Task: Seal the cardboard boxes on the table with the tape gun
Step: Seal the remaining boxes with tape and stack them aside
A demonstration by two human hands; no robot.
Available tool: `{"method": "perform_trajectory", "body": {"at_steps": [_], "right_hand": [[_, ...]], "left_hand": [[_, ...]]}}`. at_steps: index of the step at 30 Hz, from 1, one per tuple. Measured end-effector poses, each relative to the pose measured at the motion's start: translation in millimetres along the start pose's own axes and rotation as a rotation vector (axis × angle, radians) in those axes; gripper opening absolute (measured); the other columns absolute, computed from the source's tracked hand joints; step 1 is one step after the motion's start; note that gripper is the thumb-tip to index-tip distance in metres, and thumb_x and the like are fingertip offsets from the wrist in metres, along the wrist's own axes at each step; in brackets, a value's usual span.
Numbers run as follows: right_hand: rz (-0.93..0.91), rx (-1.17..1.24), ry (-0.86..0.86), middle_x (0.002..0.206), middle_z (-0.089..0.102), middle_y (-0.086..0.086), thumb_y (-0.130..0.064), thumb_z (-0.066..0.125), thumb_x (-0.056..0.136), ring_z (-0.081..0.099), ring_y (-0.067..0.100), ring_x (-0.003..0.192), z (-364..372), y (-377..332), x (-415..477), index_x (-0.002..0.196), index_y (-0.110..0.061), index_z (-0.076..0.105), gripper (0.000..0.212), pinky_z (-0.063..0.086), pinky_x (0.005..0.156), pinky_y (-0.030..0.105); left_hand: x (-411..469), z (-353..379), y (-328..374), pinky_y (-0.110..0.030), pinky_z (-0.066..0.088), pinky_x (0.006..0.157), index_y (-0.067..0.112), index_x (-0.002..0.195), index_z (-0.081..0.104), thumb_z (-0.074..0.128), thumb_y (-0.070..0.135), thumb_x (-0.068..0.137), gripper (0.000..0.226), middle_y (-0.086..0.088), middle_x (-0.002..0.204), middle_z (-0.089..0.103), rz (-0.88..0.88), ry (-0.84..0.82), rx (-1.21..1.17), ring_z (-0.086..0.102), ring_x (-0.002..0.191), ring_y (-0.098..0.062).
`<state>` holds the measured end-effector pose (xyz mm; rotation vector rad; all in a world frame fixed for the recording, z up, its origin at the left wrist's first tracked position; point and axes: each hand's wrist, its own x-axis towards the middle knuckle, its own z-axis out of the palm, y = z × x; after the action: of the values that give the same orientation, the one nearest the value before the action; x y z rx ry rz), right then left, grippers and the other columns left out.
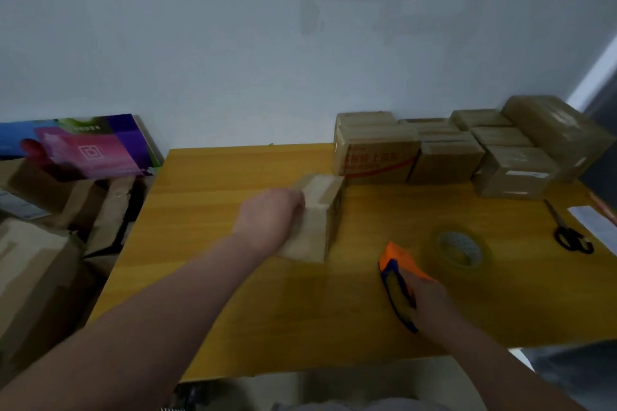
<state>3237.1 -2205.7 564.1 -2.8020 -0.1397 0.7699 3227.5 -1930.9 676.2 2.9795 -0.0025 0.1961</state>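
right hand (pixel 431 302) around tape gun (pixel 398 272)

Orange-and-blue tape gun (pixel 399 280), yellow table (pixel 233 294), brown box (pixel 317 210).

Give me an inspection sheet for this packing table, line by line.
Surface: yellow wooden table.
Job's things: box mid-table; tape gun to its right, not on it; stacked boxes at the back right.
Clutter: tape roll, scissors and paper on the right.
Grippers: left hand grips the box; right hand holds the tape gun.
Cables: nothing seen.
Surroundings: cartons piled left of the table; white wall behind.
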Motion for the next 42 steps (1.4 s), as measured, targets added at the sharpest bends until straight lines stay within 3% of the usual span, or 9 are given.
{"method": "perform_trajectory", "body": {"at_steps": [3, 7, 13, 19, 25, 29, 32, 38, 42], "right_hand": [[-0.082, -0.009, 0.063, 0.146, 0.032, 0.008, -0.036, 0.06, 0.092, 0.037, 0.025, 0.133, -16.4, -14.4, -4.4, 0.153, -0.032, 0.011, 0.078, 0.038, 0.103, 0.03], [-0.306, 0.34, 0.224, 0.146, 0.032, 0.0, -0.042, 0.077, 0.077, 0.036, 0.018, 0.131, -54.8, -46.8, -5.2, 0.149, -0.034, 0.024, 0.089, 0.037, 0.105, 0.035], [-0.544, 0.544, -0.04, 0.157, 0.016, -0.014, -0.061, 0.087, 0.044, 0.019, 0.012, 0.143, -79.3, -98.5, -15.4, 0.146, -0.052, 0.011, 0.127, 0.029, 0.114, 0.048], [-0.562, 0.667, -0.032, 0.13, 0.037, -0.028, -0.039, 0.09, 0.058, 0.034, 0.003, 0.131, -68.6, -114.8, -20.4, 0.143, -0.042, 0.021, 0.11, 0.035, 0.108, 0.037], [-0.519, 0.719, 0.011, 0.126, 0.039, -0.027, -0.023, 0.087, 0.066, 0.036, 0.004, 0.129, -73.3, -113.5, -17.9, 0.146, -0.035, 0.02, 0.105, 0.037, 0.105, 0.034], [-0.527, 0.749, 0.028, 0.127, 0.039, -0.029, -0.021, 0.085, 0.066, 0.036, 0.0, 0.128, -74.7, -116.8, -17.3, 0.136, -0.049, 0.021, 0.099, 0.04, 0.103, 0.035], [-0.511, 0.748, 0.11, 0.134, 0.043, -0.021, -0.027, 0.084, 0.064, 0.042, 0.002, 0.126, -75.5, -119.2, -19.1, 0.146, -0.039, 0.026, 0.101, 0.049, 0.097, 0.036], [-0.434, 0.692, 0.311, 0.127, 0.054, -0.012, -0.007, 0.069, 0.083, 0.05, 0.002, 0.106, -83.6, -119.6, -23.4, 0.144, -0.027, 0.041, 0.069, 0.043, 0.067, 0.008], [-0.387, 0.747, 0.455, 0.136, 0.05, -0.006, -0.01, 0.06, 0.088, 0.046, 0.004, 0.114, -89.3, -128.3, -33.7, 0.142, -0.026, 0.044, 0.058, 0.046, 0.083, 0.015]], "left_hand": [[25.4, -37.1, 0.3, -0.031, 0.049, 0.071, 0.022, 0.099, 0.067, 0.05, 0.017, 0.092, 0.02, -0.002, 0.101, 0.066, -0.028, 0.028, -0.078, 0.061, 0.095, -0.025], [46.4, -66.7, -2.8, -0.035, 0.053, 0.082, 0.022, 0.089, 0.07, 0.057, 0.015, 0.089, 0.015, 0.003, 0.094, 0.066, 0.04, -0.088, -0.131, 0.061, 0.095, -0.017], [51.6, -65.8, 0.5, -0.029, 0.052, 0.081, 0.025, 0.075, 0.067, 0.062, 0.012, 0.084, 0.017, 0.005, 0.082, 0.067, 0.061, -0.285, -0.192, 0.064, 0.09, -0.015], [41.0, -54.8, 5.7, -0.028, 0.047, 0.083, 0.022, 0.101, 0.068, 0.062, 0.023, 0.087, 0.016, 0.001, 0.108, 0.067, 0.001, -0.102, -0.205, 0.06, 0.104, -0.019], [22.9, -43.6, -3.7, -0.035, 0.04, 0.102, 0.018, 0.148, 0.03, 0.071, 0.034, 0.083, 0.079, -0.005, 0.143, 0.045, -0.336, -0.03, -0.537, 0.045, 0.128, -0.023], [9.5, -27.9, -3.6, -0.043, 0.045, 0.101, 0.011, 0.144, 0.039, 0.068, 0.033, 0.087, 0.069, -0.008, 0.133, 0.054, -0.515, -0.015, -0.893, 0.053, 0.117, -0.024], [4.8, -23.6, 0.2, -0.037, 0.047, 0.095, 0.012, 0.143, 0.041, 0.069, 0.029, 0.086, 0.065, -0.005, 0.123, 0.056, -0.577, 0.076, -0.995, 0.054, 0.106, -0.02], [-1.2, -25.4, 0.0, -0.029, 0.049, 0.065, 0.013, 0.124, 0.053, 0.074, 0.018, 0.082, 0.047, 0.0, 0.097, 0.056, -0.668, 0.035, -1.294, 0.058, 0.087, -0.018], [-7.2, -21.8, 1.8, -0.027, 0.048, 0.062, 0.013, 0.096, 0.062, 0.074, 0.019, 0.081, 0.021, -0.002, 0.093, 0.064, -0.636, -0.012, -1.359, 0.062, 0.082, -0.016]]}}
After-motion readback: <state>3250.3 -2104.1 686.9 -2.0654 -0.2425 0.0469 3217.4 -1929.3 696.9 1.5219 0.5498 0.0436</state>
